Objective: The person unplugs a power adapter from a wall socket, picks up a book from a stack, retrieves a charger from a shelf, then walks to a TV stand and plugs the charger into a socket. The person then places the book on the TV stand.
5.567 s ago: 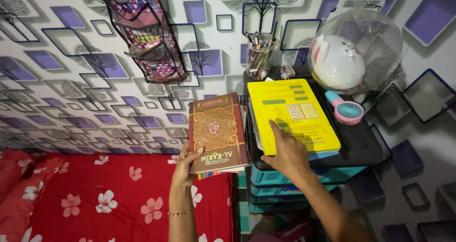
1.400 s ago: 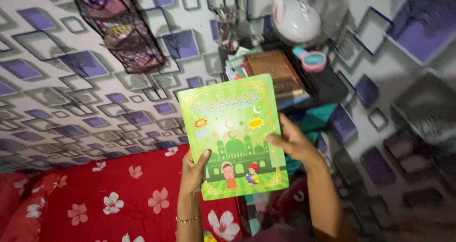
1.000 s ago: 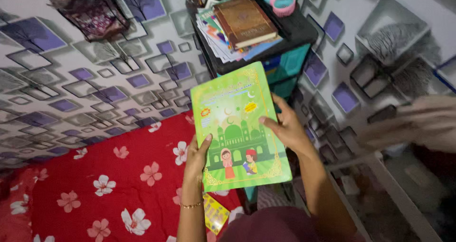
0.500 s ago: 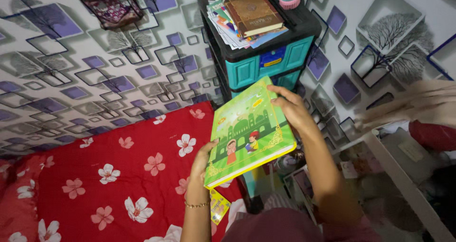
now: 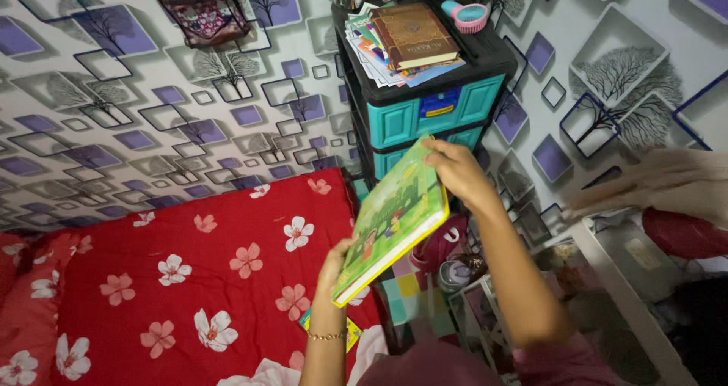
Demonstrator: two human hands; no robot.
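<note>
Both hands grasp a green book, tilted steeply so its cover faces left. The left hand grips the near, lower corner; the right hand clasps the far, upper edge. The book's long axis runs from near-left to far-right, above the edge of the red flowered bed, just in front of the teal drawer unit topped by a brown book.

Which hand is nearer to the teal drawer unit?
The right. The right hand grips the top edge of the green book, just in front of the teal drawer unit. The left hand holds the book's lower edge, farther away, over the red bedsheet.
</note>
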